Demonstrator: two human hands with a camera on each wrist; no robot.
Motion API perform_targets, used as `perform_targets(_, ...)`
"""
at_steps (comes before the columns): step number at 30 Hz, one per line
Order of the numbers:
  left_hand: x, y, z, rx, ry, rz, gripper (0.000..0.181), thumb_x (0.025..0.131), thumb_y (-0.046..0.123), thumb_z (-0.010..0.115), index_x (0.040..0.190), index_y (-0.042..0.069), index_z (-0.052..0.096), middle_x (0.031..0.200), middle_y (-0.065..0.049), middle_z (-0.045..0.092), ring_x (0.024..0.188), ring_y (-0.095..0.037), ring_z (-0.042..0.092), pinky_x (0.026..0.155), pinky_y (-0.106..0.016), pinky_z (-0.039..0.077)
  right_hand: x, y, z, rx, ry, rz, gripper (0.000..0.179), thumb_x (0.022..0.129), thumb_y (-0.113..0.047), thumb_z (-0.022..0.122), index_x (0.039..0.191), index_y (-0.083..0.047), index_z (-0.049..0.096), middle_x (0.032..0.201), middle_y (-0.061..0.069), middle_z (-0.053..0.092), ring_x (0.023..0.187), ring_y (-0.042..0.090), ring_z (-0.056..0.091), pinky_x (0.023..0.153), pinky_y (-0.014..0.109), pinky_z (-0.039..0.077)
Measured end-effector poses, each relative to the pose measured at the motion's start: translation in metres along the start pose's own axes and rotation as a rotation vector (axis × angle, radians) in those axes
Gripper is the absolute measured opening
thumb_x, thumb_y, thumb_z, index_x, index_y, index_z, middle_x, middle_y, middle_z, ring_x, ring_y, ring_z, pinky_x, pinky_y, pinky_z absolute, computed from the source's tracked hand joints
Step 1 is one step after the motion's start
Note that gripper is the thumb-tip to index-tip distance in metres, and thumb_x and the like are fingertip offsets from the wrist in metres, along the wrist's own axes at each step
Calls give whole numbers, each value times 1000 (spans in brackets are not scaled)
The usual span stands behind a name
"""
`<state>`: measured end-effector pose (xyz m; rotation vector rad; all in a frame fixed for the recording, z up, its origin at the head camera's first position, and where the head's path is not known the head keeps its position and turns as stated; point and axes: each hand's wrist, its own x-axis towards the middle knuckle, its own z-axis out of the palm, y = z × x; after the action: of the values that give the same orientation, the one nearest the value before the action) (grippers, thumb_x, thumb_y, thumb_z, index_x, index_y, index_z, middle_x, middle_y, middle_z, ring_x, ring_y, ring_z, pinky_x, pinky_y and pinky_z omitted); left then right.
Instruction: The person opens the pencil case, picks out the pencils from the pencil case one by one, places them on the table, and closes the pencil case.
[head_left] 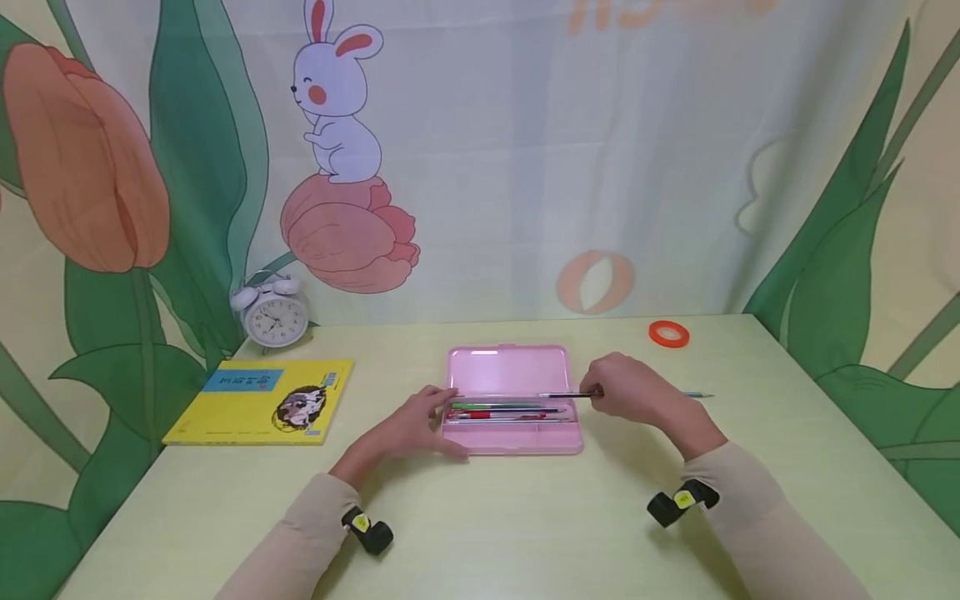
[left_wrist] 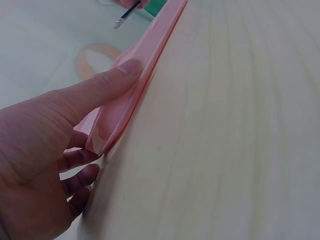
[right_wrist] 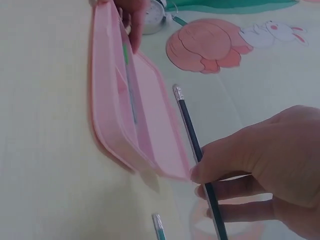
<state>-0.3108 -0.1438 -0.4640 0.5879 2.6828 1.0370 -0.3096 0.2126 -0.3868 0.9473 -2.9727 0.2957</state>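
A pink pencil case [head_left: 486,448] lies with its lid raised, holding several pens and pencils, among them a red pen [head_left: 471,415]. My left hand [head_left: 411,423] grips the case's left end, thumb at the front edge and fingers toward the back; in the left wrist view the thumb [left_wrist: 112,82] presses the pink wall. My right hand [head_left: 630,390] pinches a black pencil [right_wrist: 191,127] between thumb and fingers. Its eraser end points left, above the case's right part. Behind the right hand, a teal pencil [head_left: 699,394] lies on the table, partly hidden.
A yellow book [head_left: 240,417] lies on the table [head_left: 525,533] at left, with a white alarm clock [head_left: 276,321] behind it. An orange-red tape ring [head_left: 669,334] is at the back right. A printed curtain [head_left: 480,167] hangs behind the table.
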Motion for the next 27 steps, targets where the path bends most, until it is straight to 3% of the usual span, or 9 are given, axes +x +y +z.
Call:
perform_targets(8,2,0,3,8,-14,10,108,67,50,91,155,13,39,148,-11,41,133,-30,40,110,-53,38,-14,38,-4,120,-77,193,11,85,-2,77,94,-6,80,81,-1,69,72,19,57,71,33,56)
perform_targets(14,-2,-1,4,-3,-10,-14,109,67,49,91,155,15,38,149,-10,40,134,-30,39,109,-54,38,-21,63,3,207,-127,242,12,84,1,76,94,-5,80,84,1,69,74,19,58,76,37,56)
perform_targets(20,-4,0,2,-4,-3,-20,108,67,49,91,155,16,38,150,-10,39,135,-30,38,109,-55,37,-22,73,8,197,-231,318,15,82,2,77,91,-10,80,83,0,67,75,19,57,74,35,55)
perform_targets(27,-1,1,0,4,5,-16,108,66,52,91,155,18,39,149,-9,40,135,-30,38,109,-55,38,-20,76,8,173,-239,333,13,83,1,77,93,-8,80,83,2,67,73,19,57,71,33,55)
